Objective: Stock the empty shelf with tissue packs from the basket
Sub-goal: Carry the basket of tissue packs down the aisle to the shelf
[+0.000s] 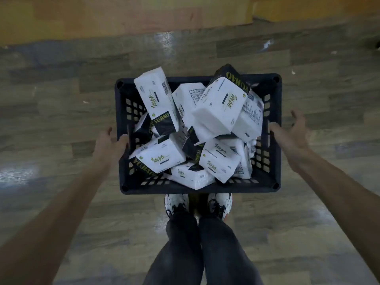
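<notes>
The basket (273, 153) is black, its walls pierced with a grid of small rectangular holes; the tissue packs (218, 108) are white with black ends, yellow-green lettering on the black and small dark print and green marks on the white; the floor (61, 99) shows wood-grain planks in mixed grey and brown, glossy in patches; beyond it runs an orange-tan wooden panel (123, 15); the trousers (205, 254) are dark grey; the shoes (176, 202) are white with black laces and speckles
</notes>
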Available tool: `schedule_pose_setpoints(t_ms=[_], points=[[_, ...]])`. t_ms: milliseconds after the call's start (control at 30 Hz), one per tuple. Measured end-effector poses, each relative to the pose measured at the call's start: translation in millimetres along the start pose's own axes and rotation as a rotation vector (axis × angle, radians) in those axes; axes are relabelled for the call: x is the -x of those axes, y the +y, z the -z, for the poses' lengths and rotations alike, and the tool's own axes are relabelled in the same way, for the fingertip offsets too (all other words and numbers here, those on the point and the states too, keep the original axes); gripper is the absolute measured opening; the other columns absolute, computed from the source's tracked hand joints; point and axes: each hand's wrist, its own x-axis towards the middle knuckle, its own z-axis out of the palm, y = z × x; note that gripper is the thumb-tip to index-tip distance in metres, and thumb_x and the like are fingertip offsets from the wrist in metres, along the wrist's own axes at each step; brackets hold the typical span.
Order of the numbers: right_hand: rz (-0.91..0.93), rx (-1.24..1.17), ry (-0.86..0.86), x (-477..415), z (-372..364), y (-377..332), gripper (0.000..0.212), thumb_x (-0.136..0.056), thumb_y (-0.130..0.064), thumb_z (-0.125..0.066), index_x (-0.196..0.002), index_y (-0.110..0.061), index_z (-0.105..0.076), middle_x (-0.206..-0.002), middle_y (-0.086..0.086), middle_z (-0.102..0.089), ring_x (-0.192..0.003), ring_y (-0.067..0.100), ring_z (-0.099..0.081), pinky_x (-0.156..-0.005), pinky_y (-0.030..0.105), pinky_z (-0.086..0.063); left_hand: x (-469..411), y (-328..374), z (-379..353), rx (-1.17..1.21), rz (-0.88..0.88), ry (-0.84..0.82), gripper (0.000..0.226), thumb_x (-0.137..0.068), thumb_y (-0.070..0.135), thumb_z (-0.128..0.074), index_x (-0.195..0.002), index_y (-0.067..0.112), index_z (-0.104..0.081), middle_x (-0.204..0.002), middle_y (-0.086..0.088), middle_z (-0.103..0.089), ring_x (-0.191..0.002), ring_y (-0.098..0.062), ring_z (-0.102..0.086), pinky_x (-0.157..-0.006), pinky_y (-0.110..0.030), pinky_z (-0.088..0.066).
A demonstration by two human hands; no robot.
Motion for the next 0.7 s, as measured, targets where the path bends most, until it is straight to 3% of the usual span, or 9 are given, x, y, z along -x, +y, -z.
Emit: schedule_pose_setpoints(t_ms=[67,133,267,333,400,467,567,600,700], points=[[-0.172,-0.183,-0.051,-20.8,-6.7,3.6,0.072,-0.084,-0.047,-0.062,-0.146,-0.029,-0.031,-0.140,0.005,-0.048,-0.118,0.025,-0.053,-0.093,0.039,-0.046,-21.3,-4.3,-6.3,0.134,0.125,-0.006,0.070,-0.089,0.043,-0.057,-0.146,0.012,-0.030,-0.137,-0.004,-0.048,-0.122,-0.024,-0.049,-0.102,-0.038,-0.039],[-0.247,-0.224,-0.125,-38.9,-14.0,11.5,0.068,-0.077,-0.060,-0.060,-0.135,-0.026,-0.050,-0.127,0.002,-0.062,-0.106,0.023,-0.063,-0.088,0.040,-0.053,-39.7,-9.8,-13.1,0.236,0.204,-0.035,0.062,-0.084,0.044,-0.061,-0.134,0.010,-0.048,-0.119,-0.003,-0.059,-0.106,-0.022,-0.057,-0.093,-0.034,-0.045],[-0.171,-0.123,-0.069,-52.2,-25.1,27.3,0.046,-0.087,-0.051,-0.056,-0.114,-0.015,-0.066,-0.108,0.007,-0.069,-0.098,0.026,-0.067,-0.092,0.045,-0.054,-49.9,-19.6,-27.8,0.159,0.183,-0.024,0.049,-0.081,0.035,-0.067,-0.124,0.013,-0.059,-0.114,-0.008,-0.065,-0.104,-0.030,-0.061,-0.097,-0.046,-0.049],[-0.140,-0.109,-0.049,-51.5,-27.7,31.2,0.041,-0.086,-0.049,-0.058,-0.110,-0.016,-0.066,-0.105,0.006,-0.070,-0.096,0.027,-0.067,-0.090,0.045,-0.054,-51.1,-24.4,-32.7,0.104,0.150,0.034,0.041,-0.085,0.029,-0.065,-0.122,0.012,-0.060,-0.110,-0.009,-0.064,-0.101,-0.031,-0.060,-0.093,-0.045,-0.051],[-0.096,-0.129,-0.048,-50.3,-29.3,31.1,0.029,-0.090,-0.044,-0.058,-0.101,-0.019,-0.065,-0.098,0.004,-0.070,-0.088,0.023,-0.067,-0.081,0.039,-0.055,-50.3,-23.8,-35.0,0.121,0.126,0.078,0.037,-0.086,0.029,-0.063,-0.117,0.008,-0.062,-0.104,-0.011,-0.066,-0.088,-0.028,-0.062,-0.082,-0.040,-0.053],[-0.076,-0.180,-0.069,-47.3,-28.9,28.8,0.016,-0.096,-0.034,-0.055,-0.087,-0.021,-0.059,-0.085,0.001,-0.065,-0.071,0.016,-0.062,-0.067,0.030,-0.049,-48.4,-21.1,-33.2,0.201,0.117,0.052,0.025,-0.089,0.021,-0.063,-0.109,0.006,-0.062,-0.092,-0.007,-0.067,-0.069,-0.016,-0.063,-0.065,-0.028,-0.051],[-0.058,-0.214,-0.081,-38.1,-22.7,25.1,0.016,-0.098,-0.027,-0.054,-0.085,-0.018,-0.058,-0.080,0.002,-0.061,-0.062,0.015,-0.054,-0.063,0.029,-0.045,-41.9,-19.4,-24.8,0.242,0.113,-0.003,0.014,-0.089,0.006,-0.063,-0.102,0.007,-0.065,-0.075,-0.002,-0.063,-0.051,-0.006,-0.062,-0.043,-0.015,-0.049],[-0.058,-0.214,-0.089,-33.9,-18.3,23.0,0.015,-0.098,-0.026,-0.054,-0.088,-0.016,-0.059,-0.079,0.003,-0.061,-0.061,0.015,-0.053,-0.062,0.029,-0.045,-38.2,-18.1,-21.1,0.259,0.116,-0.011,0.014,-0.089,0.003,-0.062,-0.102,0.006,-0.066,-0.074,-0.003,-0.063,-0.056,-0.010,-0.062,-0.045,-0.015,-0.051],[-0.067,-0.209,-0.092,-15.4,-1.2,9.7,0.013,-0.098,-0.026,-0.056,-0.093,-0.015,-0.061,-0.075,0.001,-0.062,-0.050,0.010,-0.054,-0.060,0.027,-0.045,-24.2,-11.9,-4.1,0.328,0.139,-0.011,0.016,-0.088,-0.001,-0.062,-0.103,0.004,-0.067,-0.076,-0.006,-0.063,-0.066,-0.017,-0.061,-0.070,-0.027,-0.055]])
